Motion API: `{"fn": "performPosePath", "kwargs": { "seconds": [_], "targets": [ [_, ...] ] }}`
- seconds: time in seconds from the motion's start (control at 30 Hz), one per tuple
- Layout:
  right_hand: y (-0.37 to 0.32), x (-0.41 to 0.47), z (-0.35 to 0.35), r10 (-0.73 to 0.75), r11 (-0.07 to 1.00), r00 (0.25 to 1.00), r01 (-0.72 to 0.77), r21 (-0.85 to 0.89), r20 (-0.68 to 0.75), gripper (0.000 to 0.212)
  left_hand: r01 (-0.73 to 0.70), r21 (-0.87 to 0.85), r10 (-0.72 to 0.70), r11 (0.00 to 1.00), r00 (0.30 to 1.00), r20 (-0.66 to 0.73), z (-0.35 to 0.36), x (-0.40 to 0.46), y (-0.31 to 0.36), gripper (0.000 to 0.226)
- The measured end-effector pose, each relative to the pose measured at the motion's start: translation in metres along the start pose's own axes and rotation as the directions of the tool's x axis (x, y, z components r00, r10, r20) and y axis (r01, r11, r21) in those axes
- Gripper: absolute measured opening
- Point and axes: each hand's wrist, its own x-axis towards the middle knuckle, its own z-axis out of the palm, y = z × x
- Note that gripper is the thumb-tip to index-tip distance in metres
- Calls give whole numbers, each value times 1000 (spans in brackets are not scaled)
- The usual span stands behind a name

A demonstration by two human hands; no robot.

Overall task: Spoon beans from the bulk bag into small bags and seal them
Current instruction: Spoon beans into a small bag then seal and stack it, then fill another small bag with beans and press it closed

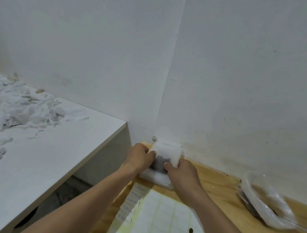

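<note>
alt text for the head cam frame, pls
Both hands, left hand and right hand, pinch a small clear bag of dark beans over a white block in the corner of a wooden table. A sheet of labels lies nearer the camera; a larger plastic bag lies at right, and a white counter with plastic scraps at left.

I see both hands meeting at the far corner of the wooden surface (222, 188), where the two white walls join. My left hand (140, 156) pinches the left edge of a small bag (166, 154) holding dark beans, and my right hand (180, 171) pinches its right side. A sheet of white labels (161, 220) lies nearer me. The bulk bag (263, 200), clear plastic, lies to the right against the wall. A white table (41, 155) with crumpled plastic scraps (21, 109) stands to the left.
</note>
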Motion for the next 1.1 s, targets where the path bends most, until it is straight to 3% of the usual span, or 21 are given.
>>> {"fn": "performPosePath", "kwargs": {
  "seconds": [0.13, 0.3, 0.4, 0.47, 0.53, 0.7, 0.87, 1.1],
  "targets": [
    [-5, 4, 4, 28, 1000, 1000, -28, -13, 1, 27, 9, 27, -11, 1000, 997, 81, 1, -3, 5, 29],
    [-5, 6, -5, 13, 999, 999, -12, -38, 42, 25, 55, -56, -52, 997, 997, 60, -4, -3, 6, 23],
    [-4, 3, -20, -24, 997, 998, 27, -66, 51, 31, 35, -47, -33, 998, 999, 38, -9, -8, 12, 8],
    [0, 3, -32, -53, 993, 997, 58, -107, 48, 31, 11, -18, -10, 1000, 1000, 17, -11, -11, 19, 34],
    [3, 3, -44, -72, 988, 997, 76, -137, 34, 31, -45, 44, 47, 998, 998, -36, -12, -15, 30, 48],
    [16, -7, -83, -122, 982, 992, 121, -147, 2, 62, -215, 177, 229, 960, 971, -63, -4, -35, 70, 44],
    [43, -30, -144, -141, 973, 987, 124, -196, -78, 56, -358, 224, 360, 906, 932, 33, 29, -59, 109, 42],
    [117, -73, -244, -9, 980, 976, -35, -195, -219, 55, -540, 155, 498, 827, 832, 242, 111, -115, 172, 41]
  ]
}}
